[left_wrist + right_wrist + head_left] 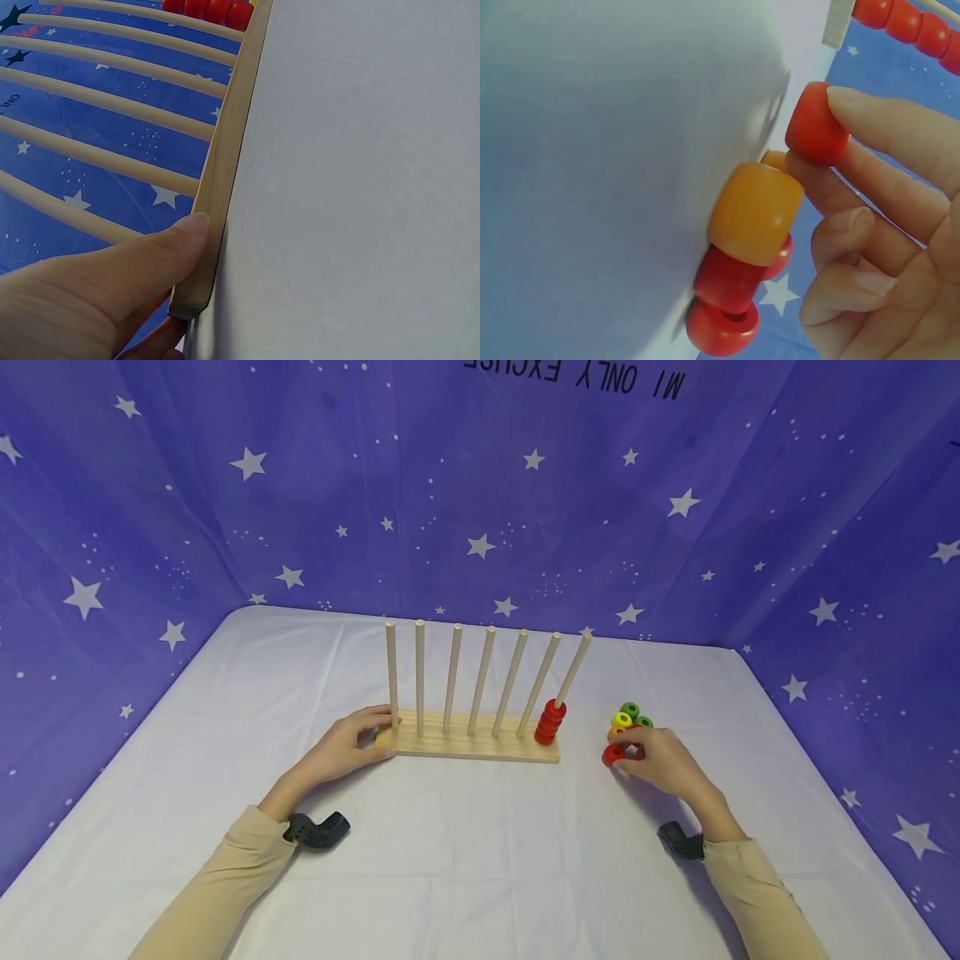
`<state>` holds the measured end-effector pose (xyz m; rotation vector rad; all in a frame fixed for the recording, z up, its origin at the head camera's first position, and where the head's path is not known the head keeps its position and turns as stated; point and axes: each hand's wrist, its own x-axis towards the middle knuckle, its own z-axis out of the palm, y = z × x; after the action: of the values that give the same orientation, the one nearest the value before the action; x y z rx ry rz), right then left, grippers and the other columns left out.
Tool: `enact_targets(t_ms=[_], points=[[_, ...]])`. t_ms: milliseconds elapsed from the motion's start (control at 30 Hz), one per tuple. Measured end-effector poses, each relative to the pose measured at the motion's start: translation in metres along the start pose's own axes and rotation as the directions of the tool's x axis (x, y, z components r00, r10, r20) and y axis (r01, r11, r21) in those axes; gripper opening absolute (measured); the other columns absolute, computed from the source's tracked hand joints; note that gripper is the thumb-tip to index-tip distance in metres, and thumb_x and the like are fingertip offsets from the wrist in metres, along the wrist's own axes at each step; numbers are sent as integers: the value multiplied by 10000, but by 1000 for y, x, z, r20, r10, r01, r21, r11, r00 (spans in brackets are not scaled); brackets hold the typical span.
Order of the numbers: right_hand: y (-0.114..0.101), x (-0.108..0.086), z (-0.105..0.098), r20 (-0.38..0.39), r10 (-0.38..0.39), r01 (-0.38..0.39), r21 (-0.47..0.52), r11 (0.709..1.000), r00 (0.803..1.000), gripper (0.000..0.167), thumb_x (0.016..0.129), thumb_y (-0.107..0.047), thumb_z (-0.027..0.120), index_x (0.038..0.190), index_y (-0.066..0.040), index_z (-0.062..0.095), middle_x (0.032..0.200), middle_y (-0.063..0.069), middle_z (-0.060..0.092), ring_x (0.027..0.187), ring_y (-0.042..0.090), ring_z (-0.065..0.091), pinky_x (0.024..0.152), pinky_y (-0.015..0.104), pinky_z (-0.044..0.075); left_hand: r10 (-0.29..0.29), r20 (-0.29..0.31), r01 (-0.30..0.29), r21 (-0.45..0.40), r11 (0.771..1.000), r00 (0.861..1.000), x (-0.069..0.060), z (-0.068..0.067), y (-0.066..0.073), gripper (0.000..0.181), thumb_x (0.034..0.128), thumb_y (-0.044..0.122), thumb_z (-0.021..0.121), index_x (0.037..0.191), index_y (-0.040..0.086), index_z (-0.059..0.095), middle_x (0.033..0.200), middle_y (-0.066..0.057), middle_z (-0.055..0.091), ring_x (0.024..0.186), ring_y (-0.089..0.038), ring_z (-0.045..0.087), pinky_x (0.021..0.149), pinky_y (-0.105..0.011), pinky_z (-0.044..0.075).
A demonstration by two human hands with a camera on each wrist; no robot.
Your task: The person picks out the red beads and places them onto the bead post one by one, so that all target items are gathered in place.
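Four red beads (pixel 551 724) are up on the rightmost peg (pixel 573 669) (snug, one atop another), while six other pegs (pixel 452 681) stand bare. Here's the right hand (pixel 662 762), pinching a red bead (pixel 815 126) at its fingertips, beside the loose pile (pixel 622 722) on white cloth (pixel 450 877); fingers hide some, so I can't count those left. The left hand (pixel 348 747) grips the wooden rack's (pixel 465 745) end. Glossy barrel-shaped beads, pale smooth dowels, flat grained base!
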<state>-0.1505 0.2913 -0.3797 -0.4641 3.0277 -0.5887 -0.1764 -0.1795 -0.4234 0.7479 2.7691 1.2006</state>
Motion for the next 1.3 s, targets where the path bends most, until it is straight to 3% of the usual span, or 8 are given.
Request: enact_targets(t_ms=[233, 467, 733, 900, 1300], points=[[-4, 1, -8, -31, 21, -20, 32, 999, 999, 274, 776, -122, 724, 1043, -63, 702, 794, 74, 627, 612, 123, 434, 487, 182, 335, -5, 3, 5, 6, 1000, 1000, -1, 0, -1, 523, 814, 135, 718, 1283, -16, 543, 1424, -226, 435, 1329, -428, 390, 1074, -527, 388], [-7, 4, -18, -76, 13, -10, 32, 999, 997, 304, 782, -143, 736, 1065, -39, 697, 923, 153, 689, 686, 161, 497, 538, 194, 388, -3, 2, 2, 7, 1000, 1000, -1, 1, -2, 522, 818, 141, 716, 1286, -12, 542, 1425, -221, 436, 1331, -426, 390, 1070, -524, 394], [-17, 8, -27, -147, -25, 32, 47, 998, 989, 303, 781, -112, 721, 1068, -17, 692, 849, 128, 660, 530, 83, 370, 452, 197, 308, -3, 3, 3, 9, 1000, 1000, -1, 2, -2, 524, 818, 136, 715, 1288, -14, 538, 1430, -221, 430, 1335, -427, 383, 1074, -525, 389], [-22, 9, -31, -160, -64, 74, 55, 996, 985, 282, 786, -100, 722, 1049, -4, 691, 869, 137, 674, 516, 50, 367, 436, 189, 319, 4, 4, -4, 15, 1000, 1000, 0, 1, -1, 523, 818, 134, 714, 1286, -20, 538, 1427, -228, 430, 1331, -430, 387, 1069, -522, 396], [-38, 14, -46, -325, -197, 200, -25, 979, 925, 257, 761, -106, 752, 1000, -23, 706, 766, 75, 642, 537, 52, 366, 440, 182, 307, -6, 7, 6, 20, 1000, 1000, 0, 1, -1, 531, 823, 154, 712, 1296, -10, 532, 1433, -221, 425, 1334, -430, 382, 1076, -527, 385]])
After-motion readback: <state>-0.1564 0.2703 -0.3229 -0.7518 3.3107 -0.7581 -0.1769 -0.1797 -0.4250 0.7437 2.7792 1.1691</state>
